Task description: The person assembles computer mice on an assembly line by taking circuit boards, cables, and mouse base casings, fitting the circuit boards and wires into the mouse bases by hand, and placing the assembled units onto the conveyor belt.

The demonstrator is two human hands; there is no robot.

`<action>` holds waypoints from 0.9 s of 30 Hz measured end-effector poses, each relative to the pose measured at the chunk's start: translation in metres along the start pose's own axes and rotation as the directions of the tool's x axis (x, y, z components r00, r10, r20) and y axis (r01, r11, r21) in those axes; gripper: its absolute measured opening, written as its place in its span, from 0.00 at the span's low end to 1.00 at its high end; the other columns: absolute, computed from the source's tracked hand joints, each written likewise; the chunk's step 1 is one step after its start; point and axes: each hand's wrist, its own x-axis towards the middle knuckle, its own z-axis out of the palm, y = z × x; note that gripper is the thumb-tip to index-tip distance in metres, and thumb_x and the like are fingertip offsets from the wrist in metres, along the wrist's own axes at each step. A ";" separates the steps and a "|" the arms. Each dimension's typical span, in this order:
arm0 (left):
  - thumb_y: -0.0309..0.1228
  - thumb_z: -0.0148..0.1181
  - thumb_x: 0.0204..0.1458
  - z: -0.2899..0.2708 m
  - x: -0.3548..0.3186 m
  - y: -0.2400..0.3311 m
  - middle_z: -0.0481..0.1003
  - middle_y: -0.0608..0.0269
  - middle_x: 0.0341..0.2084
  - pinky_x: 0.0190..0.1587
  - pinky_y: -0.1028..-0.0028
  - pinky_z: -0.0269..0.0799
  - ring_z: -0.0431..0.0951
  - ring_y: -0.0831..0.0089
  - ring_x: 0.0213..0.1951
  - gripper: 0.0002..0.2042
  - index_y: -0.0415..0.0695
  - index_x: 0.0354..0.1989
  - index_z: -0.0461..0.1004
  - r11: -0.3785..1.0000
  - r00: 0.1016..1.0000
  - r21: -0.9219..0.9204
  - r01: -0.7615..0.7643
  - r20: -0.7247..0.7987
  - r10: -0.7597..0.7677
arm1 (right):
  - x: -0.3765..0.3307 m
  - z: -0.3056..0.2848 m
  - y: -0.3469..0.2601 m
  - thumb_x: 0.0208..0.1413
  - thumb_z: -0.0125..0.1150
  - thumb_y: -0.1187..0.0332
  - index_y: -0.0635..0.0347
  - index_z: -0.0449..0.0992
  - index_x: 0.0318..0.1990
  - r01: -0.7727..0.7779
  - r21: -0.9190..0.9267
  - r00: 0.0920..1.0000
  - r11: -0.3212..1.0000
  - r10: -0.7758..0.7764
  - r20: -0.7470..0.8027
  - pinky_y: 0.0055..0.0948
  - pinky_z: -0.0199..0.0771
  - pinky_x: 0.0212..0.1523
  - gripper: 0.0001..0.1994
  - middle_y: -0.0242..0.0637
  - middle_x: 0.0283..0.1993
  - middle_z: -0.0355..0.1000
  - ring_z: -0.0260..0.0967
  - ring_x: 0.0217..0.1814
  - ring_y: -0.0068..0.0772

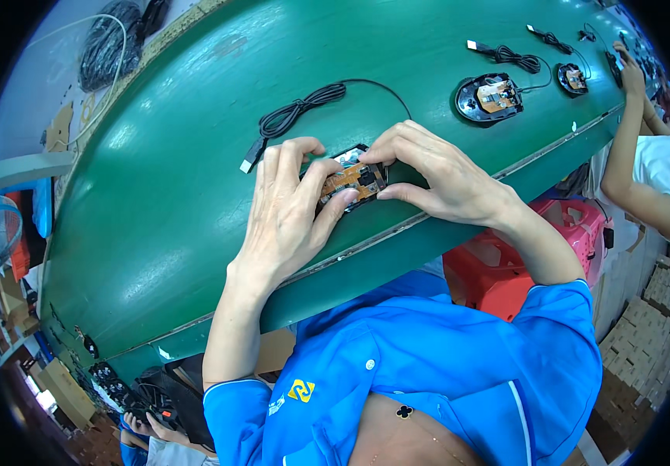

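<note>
— What is under those hands?

— An open mouse base [354, 180], black shell with an orange-brown circuit board [348, 179] seated in it. It lies on the green conveyor belt [195, 155], close to the near edge, right in front of the worker.

— Which way does it run?

— Its long axis slants from lower left up to the right, roughly along the belt's edge. The upper-right end shows a pale, shiny patch; the lower-left end is covered by fingers. I cannot tell which end is the front.

— And the hands?

— Both are on it. The left hand [288, 217] comes in from the lower left, fingers curled over the near end, thumb pressed against the shell's side. The right hand [436, 175] grips the far end, fingertips pinching the rim from above, thumb along the lower edge. Neither is clenched into a fist; both are holding the base.

— The cable?

— A black cable [304, 105] loops out from behind the right hand, bundled into a coil above the left hand, ending in a USB plug [251, 157] lying flat on the belt.

— Anything farther along?

— 2 more open mouse bases, the nearer second base [490, 97] and a smaller-looking third base [572, 78], each with a coiled cable. Another person's arm [622, 147] reaches to the belt at the far right. A red plastic stool [486, 279] stands below.
</note>
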 end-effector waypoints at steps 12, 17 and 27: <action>0.31 0.65 0.59 0.006 0.003 -0.012 0.71 0.53 0.49 0.50 0.64 0.70 0.70 0.60 0.48 0.11 0.39 0.47 0.79 0.991 0.999 -0.130 0.031 0.016 -0.029 | 0.004 -0.005 -0.005 0.56 0.69 0.74 0.60 0.77 0.56 -0.080 0.024 0.997 0.997 0.080 -0.005 0.33 0.71 0.48 0.19 0.38 0.50 0.71 0.69 0.47 0.35; 0.31 0.66 0.59 0.008 0.006 -0.013 0.71 0.54 0.48 0.50 0.65 0.70 0.69 0.60 0.48 0.11 0.40 0.47 0.80 0.989 1.000 -0.144 0.024 -0.010 -0.026 | 0.006 -0.009 -0.005 0.56 0.70 0.75 0.59 0.77 0.56 -0.117 0.042 0.993 0.992 0.116 0.019 0.32 0.71 0.48 0.19 0.37 0.50 0.71 0.69 0.47 0.35; 0.29 0.68 0.56 0.009 0.008 -0.012 0.72 0.55 0.47 0.49 0.65 0.70 0.69 0.61 0.47 0.12 0.41 0.48 0.81 0.985 1.000 -0.169 0.016 -0.008 -0.018 | 0.004 -0.006 -0.003 0.54 0.71 0.75 0.60 0.77 0.52 -0.097 -0.018 0.995 0.995 0.096 -0.015 0.32 0.70 0.51 0.17 0.37 0.52 0.69 0.67 0.50 0.35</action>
